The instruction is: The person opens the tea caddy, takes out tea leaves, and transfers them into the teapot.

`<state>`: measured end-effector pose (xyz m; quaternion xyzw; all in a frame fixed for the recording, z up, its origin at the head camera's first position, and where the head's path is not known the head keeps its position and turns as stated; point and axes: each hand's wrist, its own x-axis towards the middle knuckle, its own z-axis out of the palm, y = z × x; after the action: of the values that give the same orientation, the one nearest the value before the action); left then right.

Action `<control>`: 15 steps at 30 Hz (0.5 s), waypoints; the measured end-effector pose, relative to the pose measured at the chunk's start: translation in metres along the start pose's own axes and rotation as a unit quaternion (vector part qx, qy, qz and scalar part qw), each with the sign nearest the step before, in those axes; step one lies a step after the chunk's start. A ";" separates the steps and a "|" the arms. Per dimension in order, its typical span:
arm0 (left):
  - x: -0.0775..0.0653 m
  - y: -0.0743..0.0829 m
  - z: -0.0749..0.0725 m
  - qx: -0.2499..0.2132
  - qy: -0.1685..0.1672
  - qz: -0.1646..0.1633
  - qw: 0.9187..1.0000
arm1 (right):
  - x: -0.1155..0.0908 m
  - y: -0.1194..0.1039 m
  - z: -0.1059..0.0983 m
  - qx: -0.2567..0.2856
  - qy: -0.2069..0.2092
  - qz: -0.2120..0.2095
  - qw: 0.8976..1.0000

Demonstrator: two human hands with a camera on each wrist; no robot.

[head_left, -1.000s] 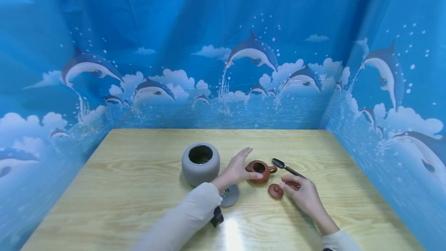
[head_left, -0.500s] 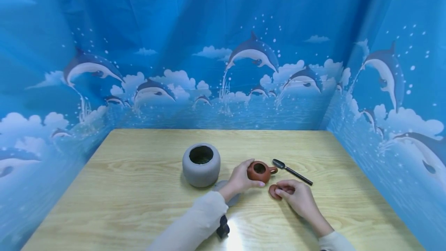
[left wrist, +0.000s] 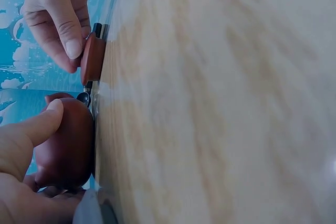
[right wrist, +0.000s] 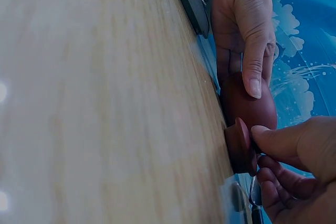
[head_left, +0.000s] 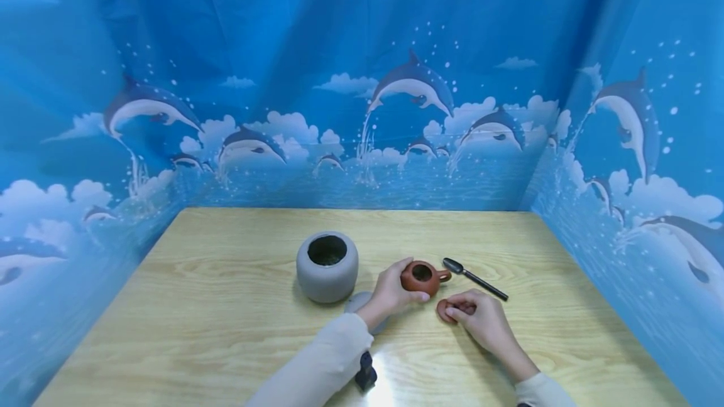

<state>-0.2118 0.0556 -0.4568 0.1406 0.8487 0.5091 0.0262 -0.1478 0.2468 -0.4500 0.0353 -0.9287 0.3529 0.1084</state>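
Note:
A small reddish-brown teapot stands on the table without its lid, its handle pointing right. My left hand grips the teapot from the left, thumb on the near side and fingers behind; the left wrist view shows the thumb on the teapot's body. Just right and nearer, the teapot lid lies on the wood. My right hand pinches the lid's knob between thumb and fingers. In the right wrist view the lid still touches the table, close to the teapot.
A grey round jar, uncovered, stands left of the teapot. Its grey lid lies partly hidden under my left wrist. A black scoop with a long handle lies behind my right hand. Dolphin-printed blue curtains enclose the table.
My left hand has closed in on the teapot and now holds it. My right hand has moved left onto the lid's knob and pinches it. The teapot has barely shifted.

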 end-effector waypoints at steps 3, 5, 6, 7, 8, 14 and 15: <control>0.000 -0.001 0.000 -0.001 0.002 0.000 1.000 | 0.000 0.000 0.000 -0.008 -0.005 -0.001 1.000; 0.000 -0.001 0.000 0.001 0.003 0.002 1.000 | 0.001 0.000 0.000 -0.011 -0.007 -0.002 1.000; 0.000 -0.001 0.000 0.000 0.002 0.002 1.000 | 0.001 0.000 0.000 -0.013 -0.007 -0.002 1.000; 0.000 -0.001 -0.001 0.000 0.001 0.001 1.000 | 0.001 -0.001 0.000 -0.013 -0.005 -0.003 1.000; 0.000 -0.001 -0.001 -0.002 0.000 0.000 1.000 | 0.001 -0.001 0.000 -0.013 -0.003 -0.005 1.000; 0.000 0.000 0.000 -0.014 -0.002 -0.006 1.000 | 0.001 -0.001 0.000 -0.012 0.007 -0.014 1.000; 0.000 0.000 0.000 -0.014 -0.003 -0.007 1.000 | 0.001 -0.001 0.000 -0.011 0.009 -0.015 1.000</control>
<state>-0.2119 0.0555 -0.4568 0.1361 0.8425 0.5201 0.0338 -0.1482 0.2463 -0.4492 0.0450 -0.9310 0.3412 0.1221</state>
